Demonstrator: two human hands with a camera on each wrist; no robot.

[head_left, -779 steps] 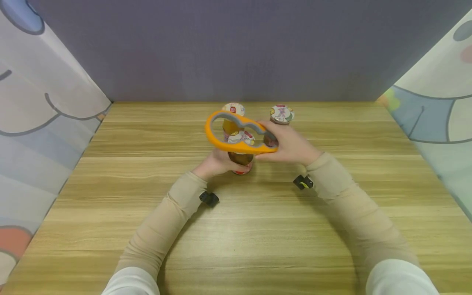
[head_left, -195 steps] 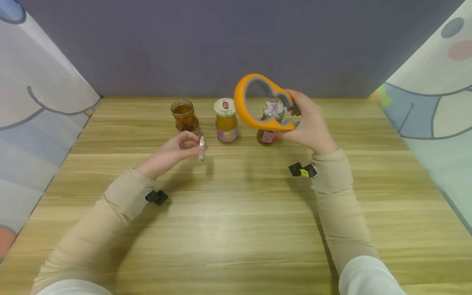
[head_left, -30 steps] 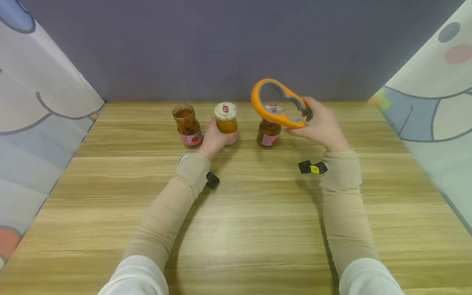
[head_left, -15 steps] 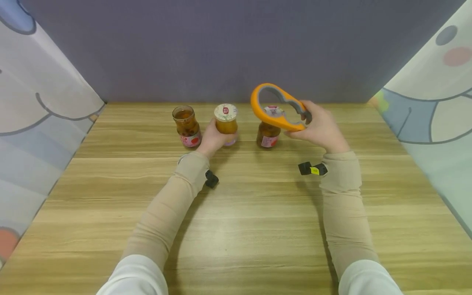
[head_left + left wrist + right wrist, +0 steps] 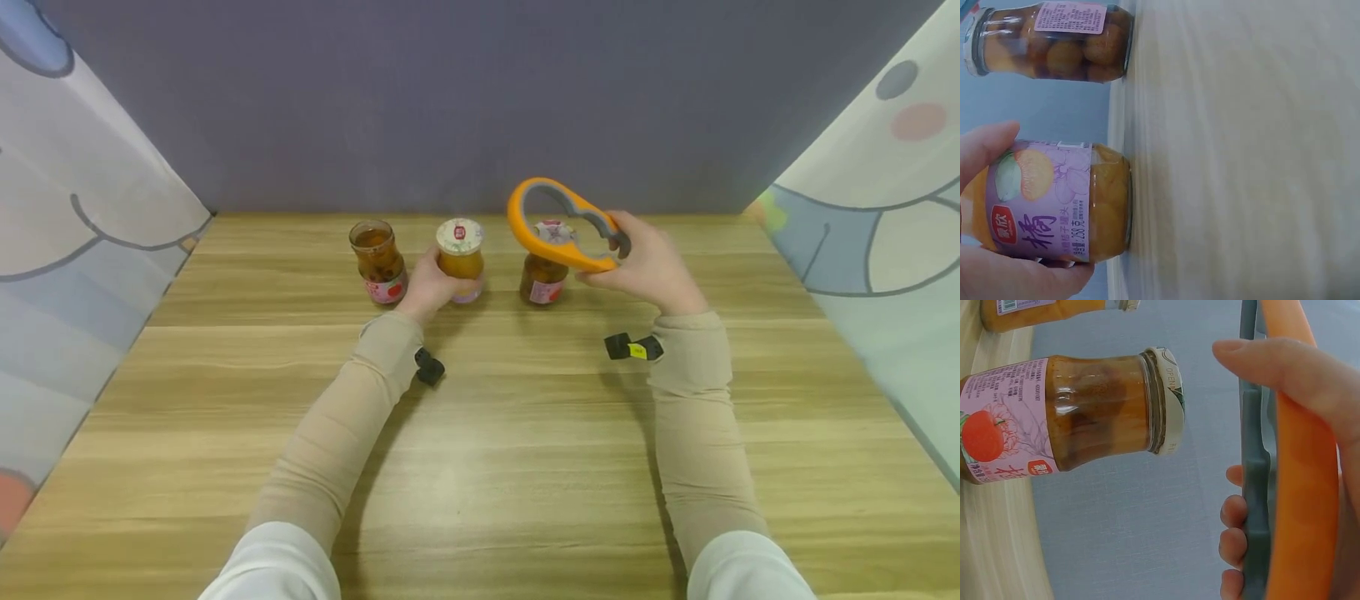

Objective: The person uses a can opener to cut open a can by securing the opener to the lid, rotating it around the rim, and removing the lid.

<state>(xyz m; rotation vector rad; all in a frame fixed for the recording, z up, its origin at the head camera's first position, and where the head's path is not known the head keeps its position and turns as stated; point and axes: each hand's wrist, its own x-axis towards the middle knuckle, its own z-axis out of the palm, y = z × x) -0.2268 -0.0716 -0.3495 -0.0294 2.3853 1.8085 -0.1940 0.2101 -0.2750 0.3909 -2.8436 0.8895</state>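
My left hand (image 5: 431, 286) grips the middle jar of mandarin oranges (image 5: 461, 260), fingers and thumb round its side. This jar has its pale lid on and, in the left wrist view, a purple label (image 5: 1041, 200); its base is at the table. Up in the air, my right hand (image 5: 648, 260) holds an orange jar opener (image 5: 558, 250) with a grey inner edge. The opener overlaps the right jar (image 5: 545, 279) in the head view. That jar of dark fruit wears its lid (image 5: 1169, 400), and the opener is apart from it in the right wrist view.
A jar without a lid (image 5: 381, 265), filled with brown liquid and fruit, stands left of my left hand. A loose lid (image 5: 365, 327) peeks out beside my left sleeve, mostly hidden. Behind the wooden table (image 5: 487, 442) rises a grey panel (image 5: 480, 100).
Since several seconds ago, my left hand has put the loose lid down and taken hold of the middle jar. Over the last second both hands stay nearly still; the view shifts slightly.
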